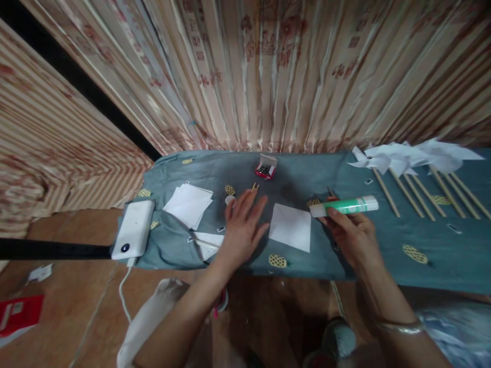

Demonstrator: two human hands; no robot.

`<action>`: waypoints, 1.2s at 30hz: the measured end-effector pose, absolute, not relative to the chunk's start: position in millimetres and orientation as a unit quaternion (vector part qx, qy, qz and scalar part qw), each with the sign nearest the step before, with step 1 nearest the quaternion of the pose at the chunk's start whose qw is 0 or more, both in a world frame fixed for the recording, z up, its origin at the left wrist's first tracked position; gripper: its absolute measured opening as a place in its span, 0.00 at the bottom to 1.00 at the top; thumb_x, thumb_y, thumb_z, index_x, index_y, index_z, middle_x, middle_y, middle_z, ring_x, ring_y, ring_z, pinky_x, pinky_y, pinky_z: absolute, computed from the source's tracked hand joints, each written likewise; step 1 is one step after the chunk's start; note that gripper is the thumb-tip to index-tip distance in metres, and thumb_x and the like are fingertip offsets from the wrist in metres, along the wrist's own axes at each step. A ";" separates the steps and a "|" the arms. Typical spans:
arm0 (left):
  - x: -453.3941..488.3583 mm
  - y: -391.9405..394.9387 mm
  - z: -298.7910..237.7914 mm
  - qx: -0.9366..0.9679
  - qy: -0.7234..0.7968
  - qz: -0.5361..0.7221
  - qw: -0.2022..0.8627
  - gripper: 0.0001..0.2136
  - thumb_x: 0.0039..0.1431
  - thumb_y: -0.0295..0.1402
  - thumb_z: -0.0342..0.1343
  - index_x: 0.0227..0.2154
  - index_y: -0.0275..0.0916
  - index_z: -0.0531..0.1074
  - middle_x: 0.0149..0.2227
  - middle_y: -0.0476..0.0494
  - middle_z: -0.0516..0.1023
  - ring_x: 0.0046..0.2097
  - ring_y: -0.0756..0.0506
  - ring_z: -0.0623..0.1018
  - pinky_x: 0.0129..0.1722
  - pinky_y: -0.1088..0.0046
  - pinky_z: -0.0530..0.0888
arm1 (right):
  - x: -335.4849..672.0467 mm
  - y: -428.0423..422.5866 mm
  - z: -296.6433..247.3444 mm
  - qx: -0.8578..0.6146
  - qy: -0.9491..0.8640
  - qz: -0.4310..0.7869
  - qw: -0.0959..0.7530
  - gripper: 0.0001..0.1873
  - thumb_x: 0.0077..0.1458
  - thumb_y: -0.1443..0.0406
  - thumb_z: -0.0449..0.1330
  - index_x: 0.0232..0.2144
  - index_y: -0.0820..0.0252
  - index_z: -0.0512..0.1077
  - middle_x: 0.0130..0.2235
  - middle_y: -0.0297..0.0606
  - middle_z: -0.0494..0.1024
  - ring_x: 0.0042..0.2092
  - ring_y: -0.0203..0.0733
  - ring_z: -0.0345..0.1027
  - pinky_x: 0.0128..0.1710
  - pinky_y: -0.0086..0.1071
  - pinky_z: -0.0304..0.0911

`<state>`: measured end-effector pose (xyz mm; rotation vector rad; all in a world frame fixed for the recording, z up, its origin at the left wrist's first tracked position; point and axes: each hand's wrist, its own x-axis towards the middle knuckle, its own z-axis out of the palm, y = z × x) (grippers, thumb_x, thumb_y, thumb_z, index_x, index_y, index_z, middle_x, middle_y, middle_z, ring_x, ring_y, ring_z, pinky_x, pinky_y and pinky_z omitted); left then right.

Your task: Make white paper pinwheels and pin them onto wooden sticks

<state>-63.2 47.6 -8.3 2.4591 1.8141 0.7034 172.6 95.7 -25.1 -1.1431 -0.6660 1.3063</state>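
My right hand [351, 235] is closed around a green and white glue stick [351, 206], held sideways above the table. My left hand [245, 225] is spread with its fingers apart, low over the cloth. By its fingertips are a small white round piece [230, 200], perhaps a cap, and the ends of thin wooden sticks [255, 187], partly hidden by the fingers. A white paper square [290, 228] lies flat between my hands. Left of my left hand is another white paper piece [207, 250] with a thin stick-like tool across it.
A paper stack [187, 205] and a white power bank-like device [134, 228] with a cable sit at the left. An open red box [266, 168] of small dark pieces stands at the back. Several paper pinwheels [412, 156] on wooden sticks lie right. A patterned curtain [238, 76] hangs behind.
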 end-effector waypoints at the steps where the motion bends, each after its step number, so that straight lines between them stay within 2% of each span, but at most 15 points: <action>1: -76.3 52.5 -7.7 0.758 0.609 0.233 -0.014 0.23 0.63 0.37 0.49 0.60 0.37 0.59 0.62 0.33 0.63 0.64 0.37 0.59 0.61 0.52 0.55 | 173.0 95.4 -24.7 -0.487 -0.281 0.576 0.594 0.16 0.33 0.63 0.74 0.28 0.59 0.78 0.29 0.30 0.79 0.31 0.33 0.73 0.33 0.24 0.72; 5: -120.4 71.1 -18.1 0.705 0.673 0.225 0.014 0.21 0.59 0.34 0.54 0.56 0.39 0.66 0.55 0.35 0.70 0.55 0.37 0.69 0.53 0.55 0.67 | 173.2 94.2 -27.1 -0.472 -0.268 0.604 0.584 0.16 0.31 0.63 0.75 0.26 0.61 0.78 0.28 0.31 0.79 0.28 0.29 0.71 0.28 0.18 0.70; 8: -133.5 81.2 -31.4 0.701 0.662 0.257 0.062 0.18 0.57 0.32 0.56 0.51 0.39 0.71 0.49 0.37 0.75 0.51 0.39 0.73 0.52 0.58 0.69 | 169.9 93.3 -28.7 -0.469 -0.268 0.609 0.581 0.14 0.33 0.62 0.75 0.25 0.60 0.78 0.28 0.32 0.79 0.28 0.29 0.71 0.26 0.18 0.69; 11: -131.2 86.8 -36.3 0.660 0.662 0.326 0.138 0.14 0.54 0.29 0.58 0.45 0.39 0.75 0.44 0.39 0.77 0.45 0.42 0.76 0.48 0.63 0.73 | 164.8 92.8 -27.5 -0.460 -0.271 0.622 0.572 0.15 0.33 0.60 0.75 0.25 0.60 0.78 0.29 0.33 0.80 0.30 0.32 0.73 0.29 0.19 0.71; 14: -118.1 86.3 -26.9 0.552 0.662 0.439 0.254 0.13 0.51 0.33 0.61 0.40 0.38 0.77 0.37 0.43 0.78 0.37 0.45 0.78 0.40 0.68 0.75 | 160.6 92.8 -23.6 -0.450 -0.275 0.638 0.561 0.15 0.33 0.61 0.75 0.25 0.60 0.78 0.30 0.34 0.80 0.31 0.33 0.74 0.31 0.21 0.72; 16: -104.5 81.7 -15.7 0.467 0.627 0.509 0.361 0.15 0.48 0.37 0.63 0.39 0.38 0.77 0.33 0.47 0.79 0.34 0.47 0.78 0.39 0.69 0.75 | 158.1 93.1 -19.4 -0.437 -0.265 0.653 0.560 0.14 0.34 0.63 0.75 0.26 0.60 0.77 0.30 0.33 0.81 0.32 0.34 0.75 0.34 0.23 0.73; 19: -80.9 70.4 -1.1 0.366 0.545 0.548 0.519 0.17 0.43 0.38 0.67 0.38 0.39 0.77 0.35 0.46 0.81 0.36 0.46 0.79 0.40 0.67 0.76 | 153.9 93.3 -11.1 -0.396 -0.232 0.680 0.572 0.14 0.35 0.63 0.74 0.28 0.59 0.77 0.32 0.33 0.81 0.34 0.35 0.76 0.38 0.26 0.74; 21: -67.0 63.2 4.2 0.322 0.508 0.552 0.578 0.17 0.39 0.36 0.69 0.36 0.38 0.77 0.35 0.45 0.81 0.37 0.45 0.79 0.40 0.67 0.77 | 150.6 92.6 -5.0 -0.364 -0.222 0.693 0.581 0.14 0.36 0.63 0.73 0.28 0.58 0.77 0.32 0.33 0.81 0.35 0.36 0.76 0.39 0.28 0.75; 25: -50.9 56.7 6.0 0.308 0.489 0.538 0.614 0.17 0.37 0.32 0.71 0.33 0.38 0.78 0.34 0.46 0.82 0.37 0.47 0.79 0.42 0.70 0.75 | 145.0 89.3 4.2 -0.335 -0.229 0.710 0.575 0.12 0.38 0.63 0.73 0.28 0.57 0.77 0.31 0.32 0.81 0.34 0.37 0.76 0.39 0.30 0.75; 30: -44.3 58.1 5.2 0.310 0.500 0.530 0.611 0.16 0.36 0.30 0.71 0.33 0.38 0.78 0.34 0.47 0.82 0.36 0.49 0.78 0.42 0.72 0.74 | 143.0 85.1 7.2 -0.370 -0.233 0.703 0.561 0.13 0.38 0.62 0.73 0.29 0.58 0.78 0.32 0.32 0.81 0.34 0.36 0.75 0.40 0.29 0.74; 36: -40.6 59.2 3.7 0.326 0.504 0.525 0.603 0.17 0.36 0.30 0.70 0.34 0.38 0.78 0.35 0.47 0.82 0.35 0.49 0.78 0.41 0.72 0.74 | 141.6 85.0 7.0 -0.395 -0.247 0.686 0.559 0.14 0.35 0.61 0.74 0.27 0.58 0.78 0.30 0.33 0.81 0.30 0.35 0.73 0.33 0.27 0.72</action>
